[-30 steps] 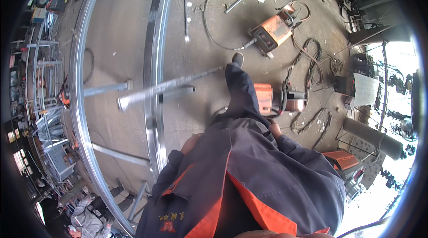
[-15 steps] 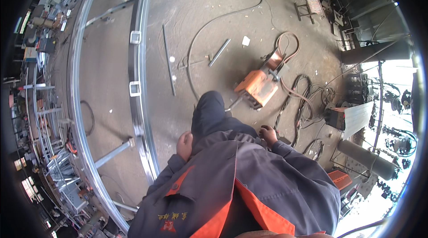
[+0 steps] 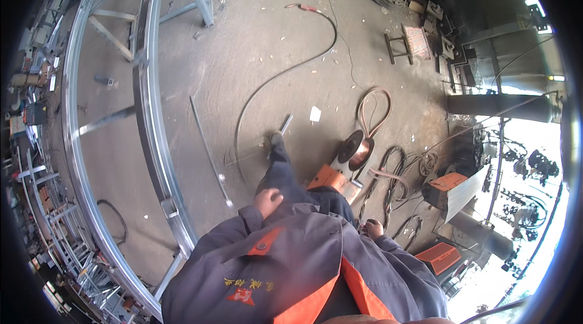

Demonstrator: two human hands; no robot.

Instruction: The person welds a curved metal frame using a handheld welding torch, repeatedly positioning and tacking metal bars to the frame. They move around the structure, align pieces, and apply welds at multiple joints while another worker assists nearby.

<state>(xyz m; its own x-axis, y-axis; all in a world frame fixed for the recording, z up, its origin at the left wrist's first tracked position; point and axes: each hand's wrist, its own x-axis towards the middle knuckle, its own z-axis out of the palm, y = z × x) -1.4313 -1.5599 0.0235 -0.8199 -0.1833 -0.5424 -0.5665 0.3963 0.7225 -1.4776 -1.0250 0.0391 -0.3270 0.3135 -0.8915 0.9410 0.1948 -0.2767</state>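
My left hand (image 3: pixel 268 202) hangs in front of my jacket, above my thigh. Its fingers are loosely bent and nothing shows in them. Low at my other side is my right hand (image 3: pixel 372 228), fingers loosely apart beside my dark trousers; I make out nothing held in it. Closest to it is an orange wire feeder (image 3: pixel 328 177), partly covered by my body, bearing a spool of copper-coloured wire (image 3: pixel 359 153). One leg (image 3: pixel 279 166) is stretched forward, its shoe beside a short metal tube (image 3: pixel 286 123).
Long steel frame rails (image 3: pixel 149 105) run along my left. A welding torch cable (image 3: pixel 267 75) curves over the floor ahead, near a thin rod (image 3: pixel 207 148). Coiled cables (image 3: pixel 392 172) and an orange machine (image 3: pixel 446 185) lie to the right. A stool (image 3: pixel 416 43) stands farther off.
I have moved forward, and one leg now reaches ahead. The wire feeder appears closer to my body, with its spool now plainly visible. Both hands remain without any visible object.
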